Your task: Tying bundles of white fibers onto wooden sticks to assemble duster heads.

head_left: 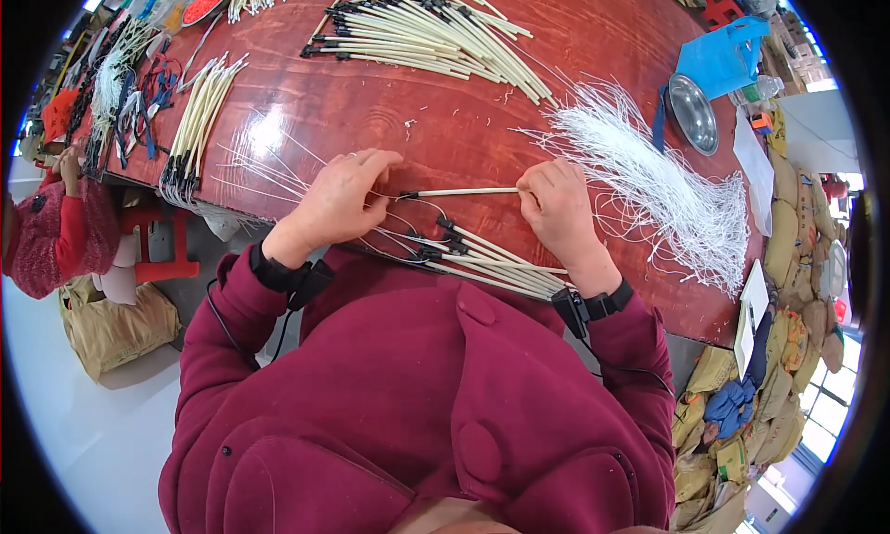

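Note:
Between my hands lies a thin cream stick [468, 192] with a black tip and a white string running from its left end. My right hand [556, 205] pinches the right end of the stick. My left hand [341, 198] is curled beside the black tip, fingers bent, near the white string; whether it grips the string is hard to make out. Just below, along the table's near edge, a small pile of similar black-tipped sticks [501, 260] lies with strings trailing left. Loose white strings [264, 168] spread out beyond my left hand.
A large bundle of white strings [658, 186] covers the right of the red table [445, 131]. Many black-tipped sticks [417, 38] lie at the far side, another bundle [202, 117] at left. A metal bowl [692, 115] and blue bag [723, 57] stand far right. Another person [69, 223] sits left.

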A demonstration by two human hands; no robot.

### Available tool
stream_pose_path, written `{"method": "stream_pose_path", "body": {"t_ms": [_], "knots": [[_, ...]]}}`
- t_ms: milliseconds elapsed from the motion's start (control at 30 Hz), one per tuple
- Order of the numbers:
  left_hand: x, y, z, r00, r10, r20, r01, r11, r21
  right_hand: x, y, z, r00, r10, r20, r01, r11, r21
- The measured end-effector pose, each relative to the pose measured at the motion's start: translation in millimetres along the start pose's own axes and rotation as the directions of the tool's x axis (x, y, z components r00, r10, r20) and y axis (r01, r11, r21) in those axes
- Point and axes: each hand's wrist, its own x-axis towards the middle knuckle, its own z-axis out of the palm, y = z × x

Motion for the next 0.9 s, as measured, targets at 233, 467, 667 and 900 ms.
{"method": "stream_pose_path", "body": {"t_ms": [233,467,667,900], "knots": [[-6,-21,21,0.987,0.164,-0.007,-0.163,0.984,0.075,3,-4,-4,1.0,-0.006,0.017,0.006,1.0,-0.014],[-7,-37,-8,0.967,-0.005,-0.256,0.022,0.998,0.063,7,-5,-3,0.998,-0.029,0.051,0.031,0.999,-0.042],[-76,-150,-130,0.771,-0.165,-0.615,0.423,0.855,0.3,-14,5,-26,0.986,0.015,0.168,-0.031,0.995,0.093],[-88,-147,-111,0.836,-0.155,-0.527,0.519,0.534,0.667,-46,-10,-62,0.936,0.058,0.347,-0.152,0.956,0.252]]}}
